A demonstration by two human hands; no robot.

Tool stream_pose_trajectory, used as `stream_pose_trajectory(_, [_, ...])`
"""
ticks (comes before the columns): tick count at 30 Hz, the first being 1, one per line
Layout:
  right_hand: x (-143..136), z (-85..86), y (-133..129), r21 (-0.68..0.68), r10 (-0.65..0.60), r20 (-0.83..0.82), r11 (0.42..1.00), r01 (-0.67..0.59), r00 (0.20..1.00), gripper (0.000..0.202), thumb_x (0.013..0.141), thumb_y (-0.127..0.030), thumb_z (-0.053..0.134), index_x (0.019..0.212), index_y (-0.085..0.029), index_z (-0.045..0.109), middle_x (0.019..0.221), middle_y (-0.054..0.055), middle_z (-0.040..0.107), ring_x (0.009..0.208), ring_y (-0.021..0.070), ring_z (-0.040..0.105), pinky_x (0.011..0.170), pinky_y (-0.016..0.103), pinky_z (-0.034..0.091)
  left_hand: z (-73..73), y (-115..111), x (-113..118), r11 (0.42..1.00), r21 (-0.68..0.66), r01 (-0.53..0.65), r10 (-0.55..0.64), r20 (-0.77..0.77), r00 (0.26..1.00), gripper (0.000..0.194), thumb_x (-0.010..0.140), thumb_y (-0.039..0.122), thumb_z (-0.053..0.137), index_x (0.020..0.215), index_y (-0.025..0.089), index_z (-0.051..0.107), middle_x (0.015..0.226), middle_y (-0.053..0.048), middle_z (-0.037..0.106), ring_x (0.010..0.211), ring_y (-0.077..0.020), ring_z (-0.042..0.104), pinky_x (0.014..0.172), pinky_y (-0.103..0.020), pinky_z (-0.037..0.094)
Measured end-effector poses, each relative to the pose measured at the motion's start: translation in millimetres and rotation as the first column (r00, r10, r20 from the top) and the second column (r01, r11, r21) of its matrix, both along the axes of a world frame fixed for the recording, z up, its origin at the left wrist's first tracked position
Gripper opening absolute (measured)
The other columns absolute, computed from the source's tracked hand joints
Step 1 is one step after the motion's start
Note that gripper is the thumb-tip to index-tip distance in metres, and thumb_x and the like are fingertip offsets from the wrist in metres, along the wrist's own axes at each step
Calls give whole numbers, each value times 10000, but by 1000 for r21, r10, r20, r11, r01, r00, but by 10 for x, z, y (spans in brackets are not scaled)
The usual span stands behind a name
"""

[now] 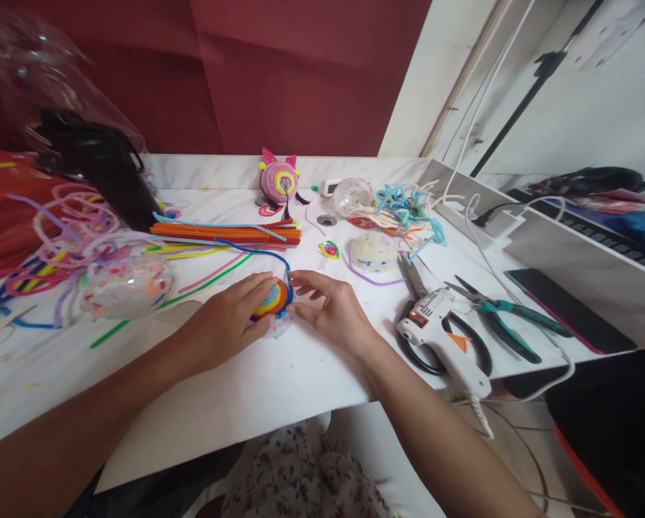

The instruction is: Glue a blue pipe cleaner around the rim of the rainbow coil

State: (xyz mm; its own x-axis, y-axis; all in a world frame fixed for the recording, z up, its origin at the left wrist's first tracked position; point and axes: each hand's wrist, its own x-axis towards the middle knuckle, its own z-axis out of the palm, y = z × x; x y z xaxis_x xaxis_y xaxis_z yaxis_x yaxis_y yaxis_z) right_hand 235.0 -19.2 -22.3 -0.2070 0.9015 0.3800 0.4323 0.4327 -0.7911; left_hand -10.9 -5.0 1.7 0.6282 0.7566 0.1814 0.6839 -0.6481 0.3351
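Between my hands is a round coil of pipe cleaners (275,296), ringed in pale blue, yellow, orange and dark blue. It sits against a clear plastic piece with coloured specks (280,327), mostly hidden beneath it. My left hand (219,320) is closed around the coil's left side. At the right edge, the fingers of my right hand (336,309) pinch a dark blue pipe cleaner (265,252), whose loose end runs up and left over a bundle of orange and red pipe cleaners (225,234).
A pink coiled figure (280,181) stands at the back. Clear plastic balls (128,284) and tangled pipe cleaners (408,205) lie on both sides. On the right are a white glue gun (446,334), black-handled scissors (413,277), green-handled pliers (510,309) and a white cable (516,288).
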Motion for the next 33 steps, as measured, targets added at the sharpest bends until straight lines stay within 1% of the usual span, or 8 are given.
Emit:
stream_pose_trajectory(5, [55, 23, -1, 24, -7, -38, 1000, 8, 999, 478, 873, -123, 870, 1334, -241, 820, 1209, 90, 891, 955, 227, 831, 833, 366, 673, 2, 0, 9, 1000, 13, 3, -4, 4, 1000, 566, 1044, 487, 518, 1546, 242, 611, 1730, -124, 615, 1596, -355, 594, 1342, -550, 495])
stream_pose_trajectory(8, [71, 46, -53, 80, -40, -26, 996, 42, 999, 345, 918, -139, 838, 1252, -228, 839, 1206, 100, 888, 925, 226, 825, 812, 365, 667, -6, 1, 17, 999, 31, -10, 10, 11, 1000, 562, 1037, 480, 535, 1543, 251, 619, 1721, -116, 625, 1574, -368, 615, 1327, -554, 517])
stream_pose_trajectory(12, [0, 62, -169, 144, -63, 102, 988, 48, 993, 245, 953, -125, 790, 1167, -231, 849, 1094, 84, 870, 966, 244, 811, 910, 399, 653, -20, 11, 37, 999, 47, -13, 12, 29, 999, 546, 1013, 476, 541, 1501, 253, 646, 1685, -106, 659, 1545, -358, 643, 1320, -516, 530])
stream_pose_trajectory(16, [-134, 74, -227, 133, -83, 230, 990, 53, 970, 284, 947, -161, 799, 1227, -197, 819, 1133, 124, 819, 1092, 298, 782, 973, 447, 635, -19, 16, 59, 999, 45, -2, 0, 59, 998, 518, 1017, 488, 532, 1470, 268, 657, 1650, -102, 688, 1532, -360, 652, 1319, -534, 531])
stream_pose_trajectory(19, [-194, 96, -213, 112, -112, 271, 990, 84, 956, 280, 941, -201, 815, 1220, -209, 793, 1125, 118, 784, 1100, 312, 757, 975, 455, 620, -18, 18, 57, 999, 32, 3, -5, 71, 997, 512, 1025, 496, 545, 1481, 290, 655, 1648, -81, 693, 1531, -354, 652, 1325, -536, 524])
stream_pose_trajectory(21, [-209, 110, -198, 105, -121, 278, 990, 95, 953, 264, 941, -213, 813, 1202, -224, 776, 1118, 107, 770, 1083, 309, 746, 964, 452, 609, -21, 22, 42, 1000, 24, 1, -3, 69, 998, 532, 1029, 498, 546, 1506, 286, 649, 1672, -83, 676, 1550, -354, 637, 1341, -538, 505])
stream_pose_trajectory(26, [-232, 129, -192, 84, -129, 264, 990, 110, 956, 291, 910, -187, 797, 1192, -236, 741, 1095, 87, 757, 1031, 294, 727, 936, 440, 586, -24, 59, -42, 999, -34, 8, -7, 24, 1000, 658, 1052, 541, 514, 1605, 195, 597, 1781, -163, 546, 1626, -396, 554, 1381, -610, 427])
stream_pose_trajectory(33, [-300, 149, -204, 40, -153, 259, 988, 148, 954, 313, 881, -157, 763, 1187, -216, 733, 1066, 91, 761, 1003, 299, 729, 930, 450, 574, -15, 100, -117, 996, -89, 28, -27, 15, 1000, 658, 1038, 518, 562, 1655, 288, 563, 1819, -76, 508, 1661, -357, 515, 1404, -559, 398])
